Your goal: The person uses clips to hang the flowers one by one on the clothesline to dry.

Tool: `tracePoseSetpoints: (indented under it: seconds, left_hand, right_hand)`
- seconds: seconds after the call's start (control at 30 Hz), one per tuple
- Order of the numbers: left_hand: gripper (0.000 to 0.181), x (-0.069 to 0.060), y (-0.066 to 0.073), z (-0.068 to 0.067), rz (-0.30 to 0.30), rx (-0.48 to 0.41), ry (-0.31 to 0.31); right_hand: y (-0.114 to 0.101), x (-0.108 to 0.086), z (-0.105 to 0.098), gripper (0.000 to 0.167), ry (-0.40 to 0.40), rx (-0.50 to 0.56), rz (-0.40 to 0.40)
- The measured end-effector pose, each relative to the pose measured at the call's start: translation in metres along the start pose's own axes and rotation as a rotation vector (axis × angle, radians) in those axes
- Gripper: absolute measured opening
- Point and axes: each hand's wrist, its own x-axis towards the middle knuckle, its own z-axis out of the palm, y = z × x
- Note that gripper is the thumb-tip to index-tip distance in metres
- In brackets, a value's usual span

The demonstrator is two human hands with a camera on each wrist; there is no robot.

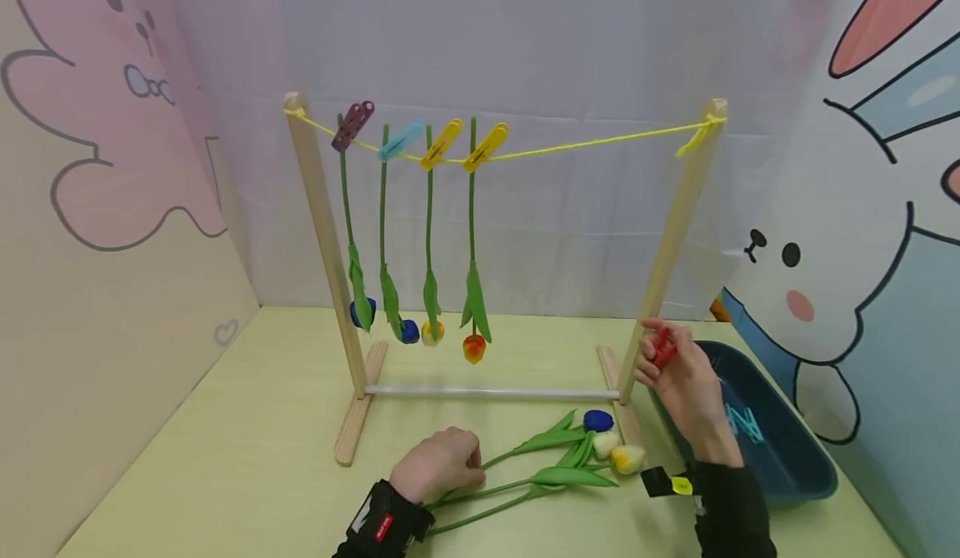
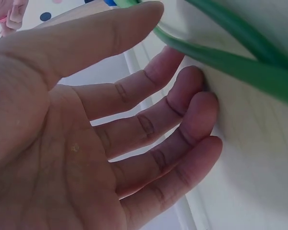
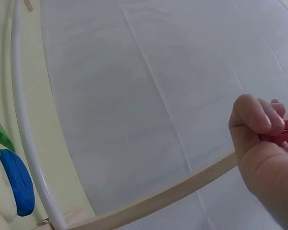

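Note:
A red clothespin [image 1: 663, 347] is pinched in my right hand [image 1: 686, 383], raised beside the right post of a wooden frame. The right wrist view shows the red clothespin [image 3: 284, 134] between the fingers at its right edge. My left hand [image 1: 441, 466] rests on the table by the stems of loose tulips [image 1: 566, 476], with blue, white and yellow heads. In the left wrist view its fingers curve loosely, and a green stem [image 2: 201, 53] passes by the thumb and index fingertips, not visibly pinched. Several tulips [image 1: 472, 291] hang head-down from a yellow string [image 1: 592, 143], held by clothespins.
The wooden frame's left post [image 1: 318, 225] and right post [image 1: 675, 208] are joined by a white bar [image 1: 491, 392] near the table. A dark blue basin [image 1: 806, 475] with light blue clothespins [image 1: 744, 425] stands at the right. Cartoon-printed side walls and a white backdrop surround the table.

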Motion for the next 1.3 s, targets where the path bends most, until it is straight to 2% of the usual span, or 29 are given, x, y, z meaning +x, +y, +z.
tracePoseSetpoints:
  seconds: [0.27, 0.53, 0.67, 0.83, 0.87, 0.9, 1.0, 1.07, 1.13, 1.2, 1.3]
  left_hand:
    - [0.011, 0.0024, -0.0032, 0.0040, -0.001, 0.004, 0.030]
    - [0.016, 0.0042, -0.0046, 0.0065, 0.000, 0.032, 0.058]
    - [0.017, 0.0054, -0.0065, 0.0076, 0.017, 0.048, 0.063]
    - [0.017, 0.0049, -0.0088, 0.0081, 0.056, 0.063, 0.101]
    - [0.017, 0.0047, -0.0091, 0.0077, 0.062, 0.064, 0.114]
    - [0.017, 0.0044, -0.0091, 0.0072, 0.066, 0.072, 0.131]
    - [0.018, 0.0035, -0.0086, 0.0058, 0.106, 0.127, 0.205]
    - [0.020, 0.0033, -0.0071, 0.0050, 0.149, 0.195, 0.281]
    - [0.023, 0.0034, -0.0052, 0.0044, 0.195, 0.278, 0.375]
    - [0.026, 0.0039, -0.0028, 0.0035, 0.223, 0.343, 0.462]
    - [0.028, 0.0044, -0.0008, 0.0012, 0.246, 0.381, 0.551]
  right_hand:
    - [0.0052, -0.0039, 0.0004, 0.046, 0.014, 0.036, -0.054]
    - [0.0033, -0.0064, 0.0001, 0.043, 0.032, 0.137, -0.090]
    - [0.0028, -0.0080, -0.0010, 0.038, 0.114, 0.126, -0.123]
    - [-0.0003, -0.0087, 0.0024, 0.037, 0.274, -0.023, -0.111]
    - [-0.0002, -0.0086, 0.0021, 0.038, 0.256, 0.003, -0.129]
    - [-0.0010, -0.0085, 0.0036, 0.038, 0.279, -0.021, -0.123]
    - [-0.0007, -0.0083, 0.0029, 0.039, 0.240, -0.005, -0.159]
    - [0.0005, -0.0087, 0.0016, 0.039, 0.199, 0.024, -0.199]
    - [0.0011, -0.0091, 0.0012, 0.039, 0.202, 0.004, -0.219]
    - [0.0014, -0.0092, 0.0018, 0.038, 0.222, -0.002, -0.242]
    - [0.0005, -0.0091, 0.0041, 0.036, 0.307, -0.034, -0.243]
